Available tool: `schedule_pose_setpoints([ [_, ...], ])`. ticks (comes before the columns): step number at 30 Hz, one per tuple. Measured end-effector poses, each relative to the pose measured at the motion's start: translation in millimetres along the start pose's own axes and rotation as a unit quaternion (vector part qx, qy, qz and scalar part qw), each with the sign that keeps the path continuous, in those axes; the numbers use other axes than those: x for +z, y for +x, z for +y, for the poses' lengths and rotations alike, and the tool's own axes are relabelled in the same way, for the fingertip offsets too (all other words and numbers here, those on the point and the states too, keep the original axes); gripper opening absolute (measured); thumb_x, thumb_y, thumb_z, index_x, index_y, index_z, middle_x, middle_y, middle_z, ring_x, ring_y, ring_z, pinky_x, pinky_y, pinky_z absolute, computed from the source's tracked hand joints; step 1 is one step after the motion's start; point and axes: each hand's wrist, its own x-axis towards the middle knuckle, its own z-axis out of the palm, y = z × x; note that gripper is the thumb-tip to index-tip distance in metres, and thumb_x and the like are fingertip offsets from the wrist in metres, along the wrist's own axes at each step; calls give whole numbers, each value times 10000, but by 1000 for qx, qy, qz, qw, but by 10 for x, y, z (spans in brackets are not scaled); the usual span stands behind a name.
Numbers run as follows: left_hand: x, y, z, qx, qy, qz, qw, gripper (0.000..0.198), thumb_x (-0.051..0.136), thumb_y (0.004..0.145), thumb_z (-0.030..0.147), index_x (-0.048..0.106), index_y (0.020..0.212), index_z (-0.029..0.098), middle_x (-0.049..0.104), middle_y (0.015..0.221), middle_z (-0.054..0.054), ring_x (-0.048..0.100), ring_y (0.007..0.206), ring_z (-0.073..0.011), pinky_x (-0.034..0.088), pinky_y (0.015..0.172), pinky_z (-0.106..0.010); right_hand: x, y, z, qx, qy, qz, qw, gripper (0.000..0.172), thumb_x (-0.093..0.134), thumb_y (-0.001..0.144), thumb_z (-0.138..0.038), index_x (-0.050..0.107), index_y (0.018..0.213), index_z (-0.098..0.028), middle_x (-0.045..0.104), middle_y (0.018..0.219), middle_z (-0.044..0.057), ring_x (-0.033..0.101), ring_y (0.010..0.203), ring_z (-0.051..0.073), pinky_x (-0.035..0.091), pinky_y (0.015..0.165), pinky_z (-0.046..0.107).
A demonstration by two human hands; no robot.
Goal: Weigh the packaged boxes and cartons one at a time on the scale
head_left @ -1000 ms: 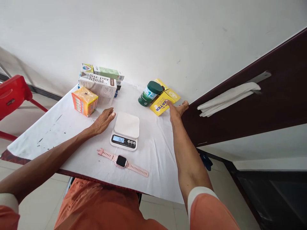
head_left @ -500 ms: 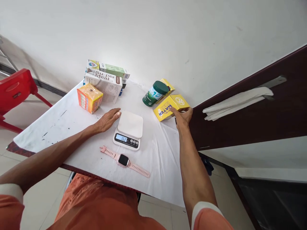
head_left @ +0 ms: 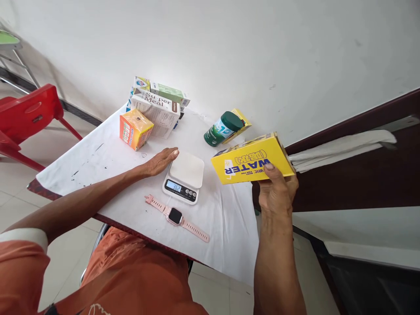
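Note:
My right hand [head_left: 278, 186] grips a yellow box [head_left: 252, 162] marked WATER by its right end, thumb on the printed face, holding it tilted off the table's right side. My left hand [head_left: 161, 162] lies with fingers stretched out at the left edge of a white kitchen scale [head_left: 187, 168], its fingertips at the platform's corner. Nothing sits on the platform, and the display reads what looks like 362. In front of the scale lies a pink smartwatch [head_left: 175, 216] with its strap laid out flat.
Behind stand a green canister [head_left: 223, 129] and another yellow box [head_left: 243, 121] partly hidden by it. To the left are an orange box [head_left: 136, 130], a white Su-per Meal box [head_left: 156, 111] and a green-and-white box [head_left: 170, 93]. A red chair [head_left: 31, 111] stands left of the table.
The yellow WATER box has been lifted from the table and turned toward me in my right hand. My left hand stays beside the scale. The camera view has shifted slightly.

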Motion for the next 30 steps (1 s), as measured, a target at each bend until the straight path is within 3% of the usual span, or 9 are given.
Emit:
schedule_pose_setpoints([
  [3, -4, 3, 23, 9, -47, -74, 996, 745, 156, 1040, 776, 677, 1038, 244, 750, 1150, -108, 687, 1157, -265, 563, 1067, -414, 118, -153, -27, -7, 1, -23, 1000, 581, 960, 562, -365, 675, 1053, -237, 756, 1061, 29, 748, 996, 255, 650, 898, 485],
  [7, -1, -8, 48, -19, -37, -109, 993, 790, 145, 1013, 813, 675, 1141, 240, 725, 1271, -123, 629, 1287, -283, 494, 1164, -438, 268, -327, 19, -14, -22, -50, 998, 656, 983, 537, -338, 663, 1100, -229, 757, 1113, 50, 739, 999, 257, 632, 926, 486],
  [11, -4, -22, 84, -41, -35, -133, 990, 841, 126, 1000, 831, 650, 1250, 222, 682, 1385, -132, 566, 1374, -298, 411, 1242, -485, 380, -440, 86, -22, -43, -72, 996, 739, 1009, 507, -379, 641, 1133, -240, 740, 1153, 66, 724, 1040, 271, 639, 886, 463],
  [17, -1, -26, 89, -38, -57, -132, 989, 891, 133, 971, 875, 652, 1218, 195, 671, 1375, -160, 600, 1321, -306, 431, 1217, -494, 445, -556, 187, -30, -93, -90, 991, 755, 988, 580, -452, 616, 1208, -258, 696, 1242, 83, 692, 1125, 284, 653, 859, 454],
  [24, -6, -37, 63, -43, -72, -116, 990, 848, 180, 994, 849, 652, 1191, 173, 679, 1332, -163, 643, 1241, -301, 492, 1145, -502, 359, -603, 158, -11, -128, -144, 981, 861, 960, 634, -494, 545, 1371, -331, 588, 1433, 85, 615, 1277, 297, 629, 898, 433],
  [30, 4, -43, 36, -44, -71, -104, 991, 805, 195, 1012, 818, 661, 1166, 180, 690, 1305, -147, 659, 1201, -282, 522, 1113, -483, 90, -620, 438, -4, -77, -125, 989, 900, 825, 663, -792, 561, 1402, -350, 554, 1453, 92, 610, 1195, 283, 614, 790, 400],
])
